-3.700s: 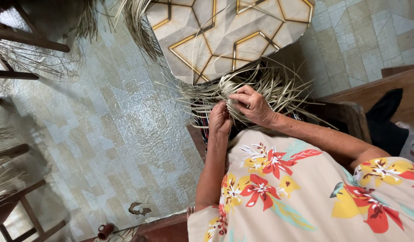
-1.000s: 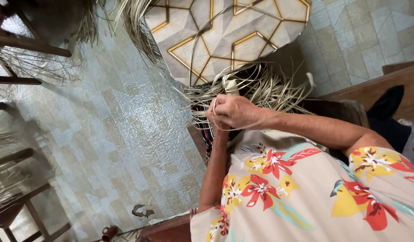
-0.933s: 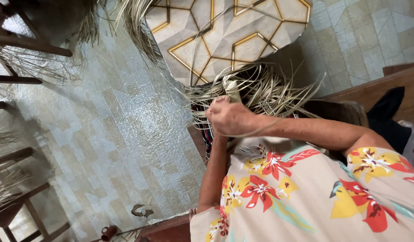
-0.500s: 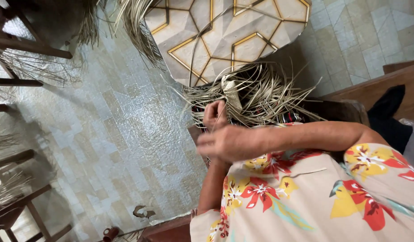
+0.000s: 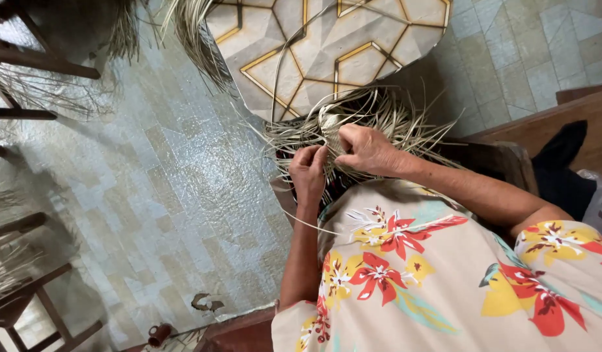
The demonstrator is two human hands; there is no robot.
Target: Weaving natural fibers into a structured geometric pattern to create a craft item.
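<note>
Near the middle of the view, a person's two hands work on a bundle of pale straw strips (image 5: 372, 117) fanning out over their lap. Left hand (image 5: 309, 171) has fingers curled together, pinching thin strands at the bundle's near-left edge. Right hand (image 5: 366, 148) lies just beside it, fingers closed on the woven knot of straw. Beyond the bundle stands a round table (image 5: 327, 45) patterned with gold-edged stars. Wooden chairs (image 5: 27, 65) stand far left on the tiled floor (image 5: 151, 195).

Two hands, one straw bundle (image 5: 372, 114), one patterned table (image 5: 327, 45).
</note>
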